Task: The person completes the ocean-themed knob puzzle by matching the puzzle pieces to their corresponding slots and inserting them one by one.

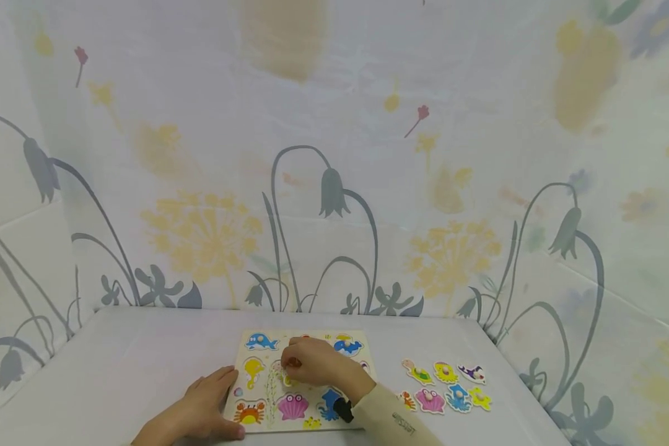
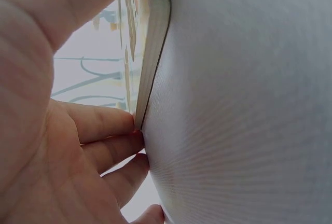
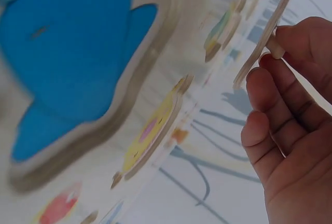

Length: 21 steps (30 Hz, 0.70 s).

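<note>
Left hand (image 1: 203, 409) lies flat, fingers relaxed, against the wooden board's (image 1: 267, 396) left edge; right hand (image 1: 312, 362) pinches a thin piece (image 3: 262, 42) by its peg above it. Bare desk (image 1: 117, 371) lies left.

Tabletop booth (image 1: 117, 365), floral fabric walls (image 1: 334, 186)

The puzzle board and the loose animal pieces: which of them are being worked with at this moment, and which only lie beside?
In use:
puzzle board, steadied at its edge by the left hand
puzzle piece, pinched by its peg in the right hand

Lying aside:
loose animal pieces, right of the board on the table
</note>
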{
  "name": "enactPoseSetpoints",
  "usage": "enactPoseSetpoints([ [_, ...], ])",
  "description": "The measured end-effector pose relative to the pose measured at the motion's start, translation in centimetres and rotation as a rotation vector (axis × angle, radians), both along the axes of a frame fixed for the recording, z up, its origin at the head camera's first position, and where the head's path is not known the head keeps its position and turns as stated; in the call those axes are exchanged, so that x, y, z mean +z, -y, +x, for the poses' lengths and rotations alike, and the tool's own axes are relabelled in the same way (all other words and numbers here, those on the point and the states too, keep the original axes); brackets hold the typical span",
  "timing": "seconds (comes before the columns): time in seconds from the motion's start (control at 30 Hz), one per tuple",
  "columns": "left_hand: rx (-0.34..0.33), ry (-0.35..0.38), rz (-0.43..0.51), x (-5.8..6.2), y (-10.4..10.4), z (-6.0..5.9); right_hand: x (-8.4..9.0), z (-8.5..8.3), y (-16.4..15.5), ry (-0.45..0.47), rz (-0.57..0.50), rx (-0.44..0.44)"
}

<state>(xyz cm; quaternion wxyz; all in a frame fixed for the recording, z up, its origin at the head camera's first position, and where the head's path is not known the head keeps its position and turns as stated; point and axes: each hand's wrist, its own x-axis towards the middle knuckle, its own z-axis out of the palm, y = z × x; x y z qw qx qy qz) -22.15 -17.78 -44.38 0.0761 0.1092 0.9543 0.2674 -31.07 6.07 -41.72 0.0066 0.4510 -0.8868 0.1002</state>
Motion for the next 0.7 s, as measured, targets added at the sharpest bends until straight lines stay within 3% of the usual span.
enactPoseSetpoints([
  [0.4, -0.032, -0.027, 0.016, -0.2, 0.3, 0.1, -0.3, -0.9, 3.4, 0.020, -0.002, 0.067],
  [0.7, -0.030, -0.040, 0.033, -0.1, 0.3, 0.1, -0.4, -1.3, 5.7, 0.010, 0.035, 0.053],
])
